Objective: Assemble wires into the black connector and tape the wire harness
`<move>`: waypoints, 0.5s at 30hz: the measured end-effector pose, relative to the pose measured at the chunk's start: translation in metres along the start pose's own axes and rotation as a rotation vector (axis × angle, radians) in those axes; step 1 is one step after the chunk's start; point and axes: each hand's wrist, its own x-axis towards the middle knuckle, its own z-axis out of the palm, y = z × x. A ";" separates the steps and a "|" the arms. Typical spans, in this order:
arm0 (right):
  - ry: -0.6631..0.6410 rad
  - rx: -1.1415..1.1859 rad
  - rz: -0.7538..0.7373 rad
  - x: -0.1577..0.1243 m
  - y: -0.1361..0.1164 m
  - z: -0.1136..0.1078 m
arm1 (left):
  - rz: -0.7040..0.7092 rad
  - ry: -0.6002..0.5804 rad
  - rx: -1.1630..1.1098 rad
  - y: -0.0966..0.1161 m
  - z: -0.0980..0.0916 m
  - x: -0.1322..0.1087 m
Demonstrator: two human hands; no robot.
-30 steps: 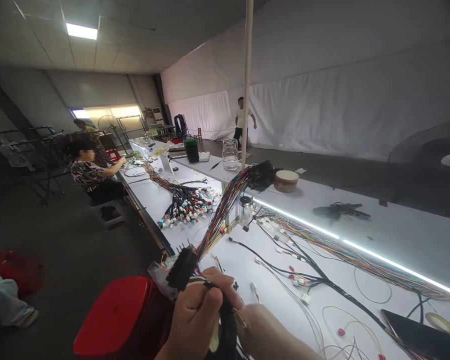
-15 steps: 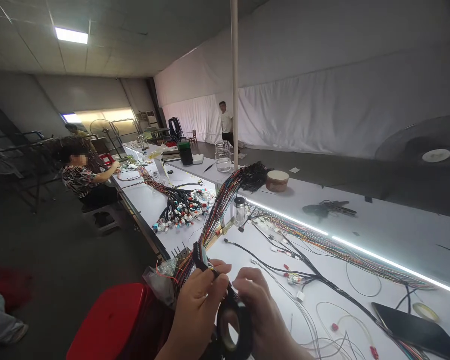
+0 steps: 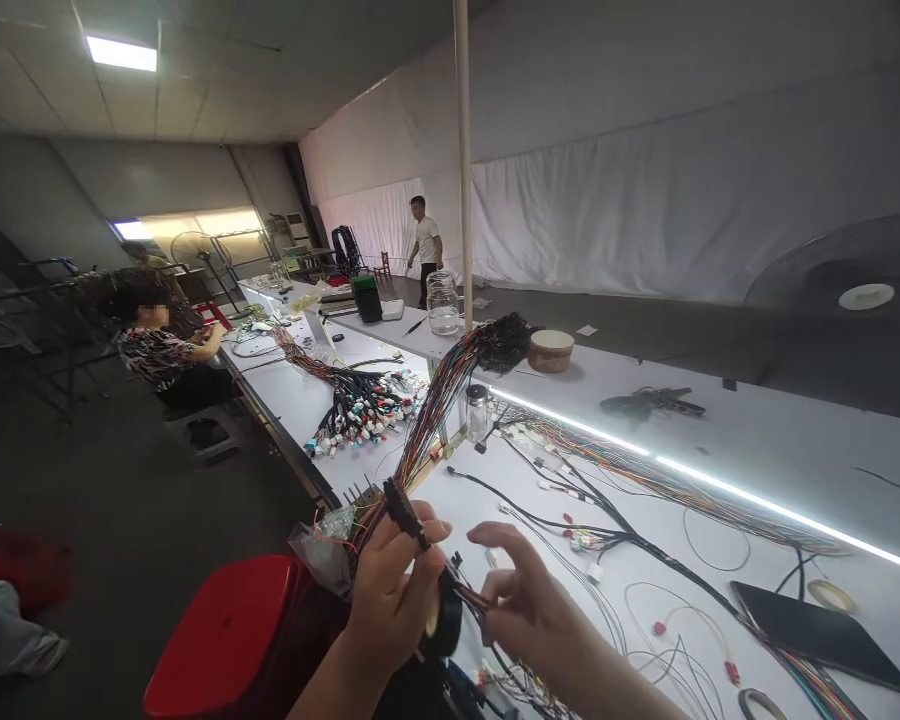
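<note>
My left hand (image 3: 391, 595) is closed round a long black connector (image 3: 403, 508), its end sticking up past the fingers. A roll of black tape (image 3: 446, 622) hangs just right of that hand, partly hidden by it; whether fingers or tape hold it up I cannot tell. A short bundle of wires (image 3: 471, 597) runs from beside the roll to my right hand (image 3: 529, 605). The right thumb and lower fingers close on the bundle, while the index finger arches above it. Behind the connector, a thick bundle of coloured wires (image 3: 439, 405) slopes up onto the shelf.
A red stool (image 3: 221, 630) stands left of the bench. Wire harnesses (image 3: 630, 535) and a black tablet-like slab (image 3: 817, 635) lie on the right. A glass jar (image 3: 477, 415) stands below the lit shelf edge. One co-worker (image 3: 161, 345) sits farther along; another person (image 3: 426, 245) stands behind.
My right hand has moved away from my left, and the wires between them now show. The tape roll has turned and shifted left. The standing person has moved left.
</note>
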 end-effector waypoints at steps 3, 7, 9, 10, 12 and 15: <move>-0.012 -0.356 -0.335 -0.005 0.004 0.003 | -0.105 0.103 -0.048 0.004 0.010 -0.002; 0.199 -0.054 -0.170 0.001 0.008 0.010 | -0.309 0.201 -0.356 0.008 0.024 0.001; 0.308 0.319 0.104 0.007 0.006 0.011 | -0.346 0.276 -0.535 0.005 0.028 0.003; 0.336 0.457 0.214 0.009 0.006 0.012 | -0.377 0.311 -0.617 0.003 0.030 0.004; 0.355 0.583 0.313 0.012 0.006 0.013 | -0.508 0.325 -0.736 -0.003 0.035 0.001; 0.368 0.591 0.238 0.013 0.009 0.016 | -0.745 0.217 -0.783 -0.009 0.048 -0.014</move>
